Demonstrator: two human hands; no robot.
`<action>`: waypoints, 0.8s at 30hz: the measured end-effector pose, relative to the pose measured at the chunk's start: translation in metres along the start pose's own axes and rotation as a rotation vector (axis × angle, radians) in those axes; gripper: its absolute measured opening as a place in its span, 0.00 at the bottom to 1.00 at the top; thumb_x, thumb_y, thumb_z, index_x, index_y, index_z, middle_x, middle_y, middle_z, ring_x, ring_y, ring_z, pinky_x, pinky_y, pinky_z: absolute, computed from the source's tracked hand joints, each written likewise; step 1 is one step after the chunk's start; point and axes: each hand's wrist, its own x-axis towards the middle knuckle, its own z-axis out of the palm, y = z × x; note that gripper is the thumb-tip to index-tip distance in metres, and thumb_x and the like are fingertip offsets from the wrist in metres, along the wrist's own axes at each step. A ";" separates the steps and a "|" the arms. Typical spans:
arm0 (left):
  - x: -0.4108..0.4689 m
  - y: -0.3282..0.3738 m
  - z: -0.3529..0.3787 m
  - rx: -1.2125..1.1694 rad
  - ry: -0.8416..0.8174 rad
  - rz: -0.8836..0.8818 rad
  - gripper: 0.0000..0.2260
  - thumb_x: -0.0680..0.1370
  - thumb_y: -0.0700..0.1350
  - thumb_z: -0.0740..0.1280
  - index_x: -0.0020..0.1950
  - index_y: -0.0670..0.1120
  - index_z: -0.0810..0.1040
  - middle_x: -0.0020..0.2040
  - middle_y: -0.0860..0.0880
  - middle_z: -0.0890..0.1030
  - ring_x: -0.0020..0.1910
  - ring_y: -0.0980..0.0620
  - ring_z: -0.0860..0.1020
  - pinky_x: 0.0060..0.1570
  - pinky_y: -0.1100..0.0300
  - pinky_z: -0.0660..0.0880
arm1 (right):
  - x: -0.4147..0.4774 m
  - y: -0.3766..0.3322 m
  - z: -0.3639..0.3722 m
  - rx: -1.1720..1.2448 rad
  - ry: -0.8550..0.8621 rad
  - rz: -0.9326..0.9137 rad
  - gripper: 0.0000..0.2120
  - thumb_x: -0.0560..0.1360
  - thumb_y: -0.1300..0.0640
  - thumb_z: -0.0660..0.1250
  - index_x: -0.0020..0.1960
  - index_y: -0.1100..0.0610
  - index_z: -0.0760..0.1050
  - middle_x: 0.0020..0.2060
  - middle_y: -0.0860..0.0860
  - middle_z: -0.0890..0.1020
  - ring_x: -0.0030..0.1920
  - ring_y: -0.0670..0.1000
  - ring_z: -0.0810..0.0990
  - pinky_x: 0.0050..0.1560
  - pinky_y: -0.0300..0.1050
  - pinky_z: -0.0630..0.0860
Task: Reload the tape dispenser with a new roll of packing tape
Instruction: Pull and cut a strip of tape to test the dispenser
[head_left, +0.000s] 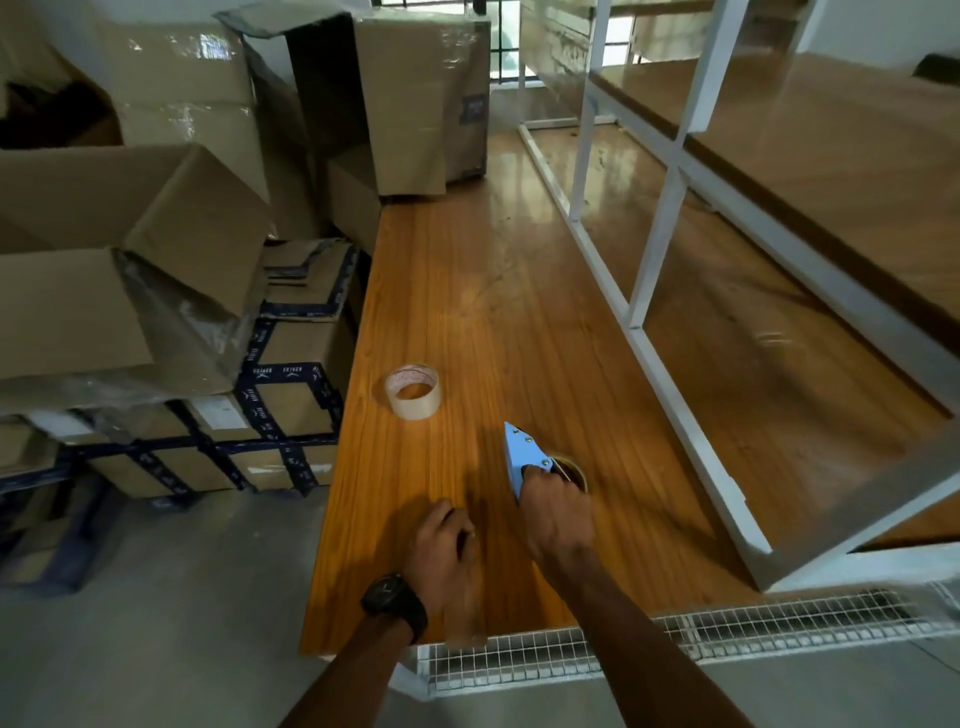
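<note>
1. Now grips tape dispenser (523, 460) in right hand (558, 514), on counter (467, 260).
2. Curls left hand (441, 543), apparently pinching a clear strip (466, 613).
3. Finds new roll (413, 391) lying flat forward-left, nearer left hand.

The right hand (558, 512) grips the handle of a blue tape dispenser (519, 457), whose pointed plate sticks up ahead of the knuckles. A brown roll (574, 467) shows just beyond the fingers, on that hand's right side. The left hand (441, 551) rests close beside the right one on the wooden table (467, 291), its fingers curled round the top of a clear strip (466, 618) that runs back past the wrist to the table's near edge. A black watch (395, 603) sits on that wrist. A pale roll (413, 391) lies flat ahead of the left hand, apart from it. Cardboard boxes (156, 249) are stacked to its left.
</note>
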 end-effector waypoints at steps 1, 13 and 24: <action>0.000 0.000 0.000 -0.001 0.001 0.000 0.03 0.77 0.37 0.70 0.46 0.44 0.81 0.50 0.48 0.78 0.43 0.53 0.76 0.43 0.59 0.75 | 0.000 -0.001 0.001 -0.002 -0.001 -0.005 0.17 0.80 0.56 0.65 0.67 0.59 0.70 0.60 0.55 0.81 0.55 0.53 0.83 0.49 0.43 0.79; 0.005 0.003 -0.006 0.005 -0.139 -0.023 0.05 0.81 0.40 0.64 0.54 0.46 0.79 0.59 0.52 0.73 0.49 0.57 0.72 0.45 0.72 0.65 | -0.003 -0.005 0.002 -0.047 -0.008 -0.014 0.18 0.82 0.57 0.61 0.70 0.61 0.68 0.63 0.56 0.80 0.57 0.53 0.82 0.53 0.45 0.81; 0.021 0.001 -0.007 -0.029 -0.144 -0.107 0.05 0.78 0.37 0.67 0.48 0.47 0.78 0.51 0.53 0.76 0.48 0.58 0.76 0.40 0.75 0.66 | 0.001 -0.001 0.009 0.004 -0.041 -0.041 0.17 0.82 0.56 0.61 0.69 0.59 0.69 0.64 0.55 0.78 0.60 0.53 0.79 0.58 0.46 0.79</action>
